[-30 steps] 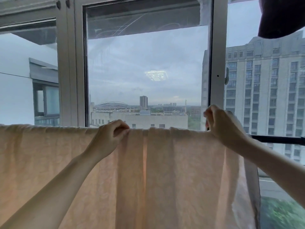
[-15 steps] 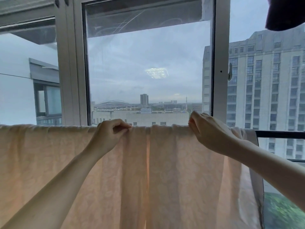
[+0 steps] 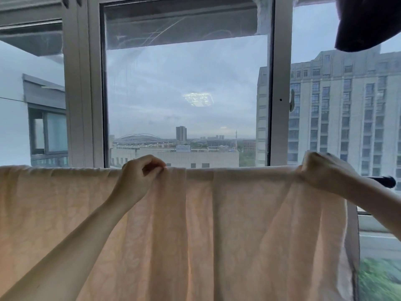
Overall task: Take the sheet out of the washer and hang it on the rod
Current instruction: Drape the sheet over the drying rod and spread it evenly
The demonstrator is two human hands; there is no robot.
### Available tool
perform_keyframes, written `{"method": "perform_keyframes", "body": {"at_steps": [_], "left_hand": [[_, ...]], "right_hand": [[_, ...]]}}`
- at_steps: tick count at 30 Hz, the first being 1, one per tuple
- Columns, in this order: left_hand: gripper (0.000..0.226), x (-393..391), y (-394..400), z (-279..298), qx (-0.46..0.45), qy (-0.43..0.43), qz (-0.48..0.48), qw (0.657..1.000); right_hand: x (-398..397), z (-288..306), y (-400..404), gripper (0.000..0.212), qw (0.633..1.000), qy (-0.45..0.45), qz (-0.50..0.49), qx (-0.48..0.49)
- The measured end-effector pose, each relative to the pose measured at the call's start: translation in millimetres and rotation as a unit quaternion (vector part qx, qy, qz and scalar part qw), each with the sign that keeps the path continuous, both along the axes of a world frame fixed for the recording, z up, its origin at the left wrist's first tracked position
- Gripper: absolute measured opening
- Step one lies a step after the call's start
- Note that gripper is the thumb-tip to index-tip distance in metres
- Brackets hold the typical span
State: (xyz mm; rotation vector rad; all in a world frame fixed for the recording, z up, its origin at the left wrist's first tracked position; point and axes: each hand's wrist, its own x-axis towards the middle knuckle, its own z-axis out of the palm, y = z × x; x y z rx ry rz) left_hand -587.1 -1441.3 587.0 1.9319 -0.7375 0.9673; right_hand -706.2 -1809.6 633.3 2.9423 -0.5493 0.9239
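Observation:
A pale pink sheet (image 3: 238, 224) hangs draped over a horizontal rod and fills the lower half of the view. Only the rod's black right end (image 3: 385, 181) shows past the cloth. My left hand (image 3: 141, 177) pinches the sheet's top fold near the middle. My right hand (image 3: 321, 170) grips the top fold near the sheet's right edge, with cloth bunched under the fingers. The washer is out of view.
A window with grey frames (image 3: 280, 83) stands just behind the rod, with city buildings outside. A dark garment (image 3: 366, 22) hangs at the top right corner. The sheet's right hem (image 3: 353, 246) hangs down near the window ledge.
My right hand has slid rightward along the rod, pulling the sheet's top fold toward the rod's end and spreading the cloth. My left hand has stayed pinching near the middle.

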Motion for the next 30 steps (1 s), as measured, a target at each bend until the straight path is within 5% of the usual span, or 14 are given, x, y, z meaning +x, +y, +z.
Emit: {"method": "perform_keyframes", "body": {"at_steps": [4, 11, 21, 30], "left_hand": [[0.022, -2, -11, 0, -0.009, -0.003, -0.013, 1.000], [0.020, -6, -18, 2, -0.020, -0.004, -0.025, 0.999], [0.012, -4, 8, 4, -0.004, 0.050, -0.061, 0.997], [0.014, 13, 19, 15, 0.055, 0.030, 0.009, 0.998]], "right_hand": [[0, -6, 27, 0.005, 0.986, -0.064, 0.147, -0.044], [34, -20, 109, 0.025, 0.924, -0.104, 0.365, -0.053], [60, -18, 132, 0.019, 0.926, -0.154, 0.343, -0.023], [57, -5, 102, 0.019, 0.938, -0.195, 0.284, 0.025]]}}
